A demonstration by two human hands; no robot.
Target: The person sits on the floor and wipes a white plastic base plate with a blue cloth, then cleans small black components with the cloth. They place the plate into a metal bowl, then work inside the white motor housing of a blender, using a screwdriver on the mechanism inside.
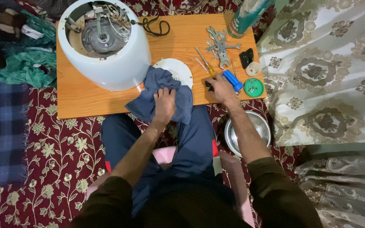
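Brightness: the worktop (85,101) is evenly lit from above; the floor edges are dimmer.
Shadows: soft and short.
Glare: a mild shine is seen on the white housing (119,71).
Sharpness: the centre is clear; the corners are slightly stretched.

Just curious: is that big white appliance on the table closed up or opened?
Opened. The white appliance lies tipped, its uncovered end showing metal parts and wires inside.

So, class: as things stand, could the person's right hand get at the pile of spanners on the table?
Probably yes. The right hand rests at the near table edge by the blue-handled screwdriver, and the spanners lie just beyond, with only thin screwdrivers lying flat between.
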